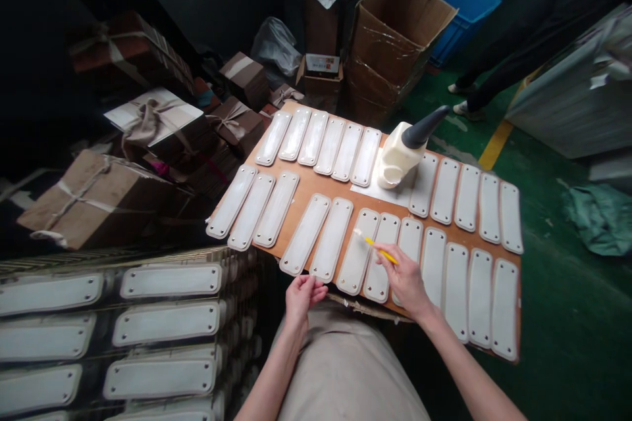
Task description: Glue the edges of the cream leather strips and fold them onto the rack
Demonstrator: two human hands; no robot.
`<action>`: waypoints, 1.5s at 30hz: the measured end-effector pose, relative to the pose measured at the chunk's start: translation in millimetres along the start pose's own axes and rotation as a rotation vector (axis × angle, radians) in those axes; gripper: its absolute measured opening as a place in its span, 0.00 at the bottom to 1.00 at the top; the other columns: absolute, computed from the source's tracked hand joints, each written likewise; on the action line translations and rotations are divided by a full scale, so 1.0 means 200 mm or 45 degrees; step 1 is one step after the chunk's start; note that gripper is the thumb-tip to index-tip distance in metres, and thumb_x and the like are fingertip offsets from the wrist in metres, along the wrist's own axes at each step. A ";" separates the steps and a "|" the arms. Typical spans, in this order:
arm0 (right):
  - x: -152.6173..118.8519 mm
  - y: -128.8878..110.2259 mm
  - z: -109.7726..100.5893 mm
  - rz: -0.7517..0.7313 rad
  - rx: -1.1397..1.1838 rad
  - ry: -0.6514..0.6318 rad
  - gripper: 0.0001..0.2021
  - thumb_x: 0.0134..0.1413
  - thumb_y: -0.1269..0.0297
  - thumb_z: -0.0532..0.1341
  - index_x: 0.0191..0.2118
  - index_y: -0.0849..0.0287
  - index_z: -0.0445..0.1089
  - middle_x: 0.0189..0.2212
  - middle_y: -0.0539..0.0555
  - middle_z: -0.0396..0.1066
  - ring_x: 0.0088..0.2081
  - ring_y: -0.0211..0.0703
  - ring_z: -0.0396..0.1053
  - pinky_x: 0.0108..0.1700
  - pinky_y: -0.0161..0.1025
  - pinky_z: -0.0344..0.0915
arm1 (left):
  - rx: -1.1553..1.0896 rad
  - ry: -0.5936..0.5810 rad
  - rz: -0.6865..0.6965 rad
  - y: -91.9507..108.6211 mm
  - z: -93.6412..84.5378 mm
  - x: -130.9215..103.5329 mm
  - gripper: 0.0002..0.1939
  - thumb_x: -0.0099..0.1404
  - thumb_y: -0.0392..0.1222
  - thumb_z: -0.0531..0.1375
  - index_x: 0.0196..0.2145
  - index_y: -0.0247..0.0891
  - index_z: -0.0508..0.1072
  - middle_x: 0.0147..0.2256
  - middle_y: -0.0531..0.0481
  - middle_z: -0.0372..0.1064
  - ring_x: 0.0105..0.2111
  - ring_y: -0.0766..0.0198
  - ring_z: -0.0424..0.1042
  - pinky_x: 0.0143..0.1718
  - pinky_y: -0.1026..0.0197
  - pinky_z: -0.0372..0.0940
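My right hand (407,279) grips a thin yellow-handled brush (386,254) with a pale tip. The tip is over the upper part of a white rounded strip (351,271) with small metal rivets at its corners. My left hand (302,299) pinches the lower end of the neighbouring white strip (332,240) at the board's near edge. Two rows of similar strips lie on the brown board (309,182) in front of me. A cream bottle (396,156) with a dark tapered nozzle stands tilted in the far row, on a white sheet (363,191).
At lower left, more white strips (168,324) lie on stacked racks. Cloth-tied bundles (158,118) are piled at left. Behind the board stand a tall cardboard box (380,46) and a blue crate (457,10). A person (523,39) stands at upper right; green cloth (600,217) lies on the floor.
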State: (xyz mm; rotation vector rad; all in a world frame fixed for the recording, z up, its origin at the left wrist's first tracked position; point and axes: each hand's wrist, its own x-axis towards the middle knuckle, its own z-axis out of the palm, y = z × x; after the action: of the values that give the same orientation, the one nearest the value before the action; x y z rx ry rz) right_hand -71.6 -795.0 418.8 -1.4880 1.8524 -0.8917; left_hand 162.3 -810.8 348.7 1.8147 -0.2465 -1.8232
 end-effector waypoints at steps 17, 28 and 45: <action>0.00 0.22 0.02 -0.244 -0.499 -0.114 0.16 0.69 0.60 0.47 0.52 0.57 0.67 0.41 0.57 0.74 0.39 0.44 0.73 0.38 0.37 0.67 | 0.201 -0.145 -0.206 -0.20 0.22 -0.08 0.08 0.63 0.35 0.61 0.26 0.31 0.69 0.24 0.42 0.76 0.20 0.64 0.75 0.21 0.67 0.71; -0.33 0.02 0.03 0.197 0.216 -0.461 0.14 0.68 0.56 0.49 0.47 0.53 0.69 0.39 0.53 0.73 0.35 0.43 0.74 0.38 0.38 0.69 | 0.129 -0.127 -0.164 -0.22 0.21 -0.09 0.07 0.64 0.32 0.59 0.27 0.31 0.69 0.24 0.42 0.76 0.21 0.65 0.76 0.23 0.67 0.72; 0.22 0.27 -0.03 -0.169 -0.167 0.131 0.15 0.66 0.56 0.51 0.48 0.55 0.70 0.42 0.55 0.73 0.39 0.45 0.73 0.40 0.40 0.69 | 0.157 -0.126 -0.093 -0.24 0.21 -0.10 0.08 0.62 0.37 0.62 0.28 0.33 0.67 0.24 0.43 0.75 0.21 0.65 0.75 0.21 0.67 0.71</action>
State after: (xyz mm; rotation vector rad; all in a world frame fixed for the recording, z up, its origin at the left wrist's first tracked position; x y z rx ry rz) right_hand -116.5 -828.7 376.4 -1.6910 1.9361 -0.9395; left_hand 108.9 -770.6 344.7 1.8396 -0.3413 -1.9910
